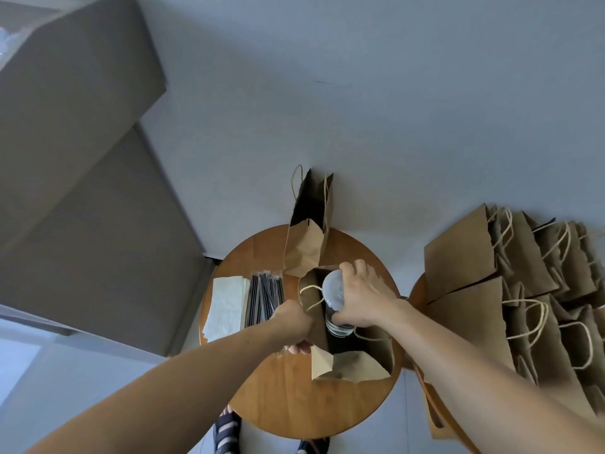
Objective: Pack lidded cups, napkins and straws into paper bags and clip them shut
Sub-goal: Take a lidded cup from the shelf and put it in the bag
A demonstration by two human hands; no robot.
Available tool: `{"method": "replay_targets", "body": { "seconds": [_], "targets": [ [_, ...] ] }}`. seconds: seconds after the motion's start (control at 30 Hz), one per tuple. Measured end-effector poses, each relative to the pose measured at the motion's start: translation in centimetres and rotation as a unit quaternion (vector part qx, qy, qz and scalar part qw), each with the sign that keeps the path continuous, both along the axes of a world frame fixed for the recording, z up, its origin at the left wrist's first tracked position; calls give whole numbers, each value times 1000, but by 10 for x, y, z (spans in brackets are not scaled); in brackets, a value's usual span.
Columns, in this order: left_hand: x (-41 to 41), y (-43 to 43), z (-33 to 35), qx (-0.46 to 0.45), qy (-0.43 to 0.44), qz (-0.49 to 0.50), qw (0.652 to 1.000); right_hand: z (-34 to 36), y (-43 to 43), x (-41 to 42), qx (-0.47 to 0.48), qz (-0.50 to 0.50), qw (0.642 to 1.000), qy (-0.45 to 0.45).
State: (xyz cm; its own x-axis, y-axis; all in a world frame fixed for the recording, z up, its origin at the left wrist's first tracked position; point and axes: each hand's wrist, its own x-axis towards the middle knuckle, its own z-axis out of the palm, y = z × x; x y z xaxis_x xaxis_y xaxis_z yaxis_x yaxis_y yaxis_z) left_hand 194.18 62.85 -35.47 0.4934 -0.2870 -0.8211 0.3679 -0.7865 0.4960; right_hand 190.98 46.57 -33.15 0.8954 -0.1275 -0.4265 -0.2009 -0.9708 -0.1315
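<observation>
Our right hand (361, 294) grips a lidded cup (337, 299) over the open paper bag (353, 362) mid-desk (294, 401), our left hand (294, 322) pinches its rim.

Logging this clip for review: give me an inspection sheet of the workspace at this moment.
Surface: round wooden table.
Job's things: open paper bag at centre; lidded cup at its mouth; napkins and straws at left; second bag at the far edge; stack of bags at right.
Clutter: nothing seen.
Grippers: left hand grips the open bag's edge; right hand holds the cup.
Cables: nothing seen.
Surroundings: grey wall; grey cabinet at left.
</observation>
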Motion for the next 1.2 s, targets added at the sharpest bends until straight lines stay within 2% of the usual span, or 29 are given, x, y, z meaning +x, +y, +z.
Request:
{"method": "replay_targets", "body": {
  "seconds": [0.2,0.43,0.57,0.73,1.03,1.2],
  "targets": [
    [-1,4,-8,-16,3,42,999,-21,-7,-10,30,-11,999,25],
    [-6,1,-16,9,-31,-14,999,-66,6,-3,-6,-34,998,44],
    [-2,4,-21,15,-45,-15,999,-102,11,3,20,-91,993,77],
    [2,5,-31,20,-63,-24,998,-140,18,-4,40,-92,991,90],
    [8,1,-32,20,-101,-69,992,-154,10,-9,54,-98,986,119],
    [6,-3,-29,24,-118,-92,988,-139,12,-5,65,-109,982,141]
  ]
}}
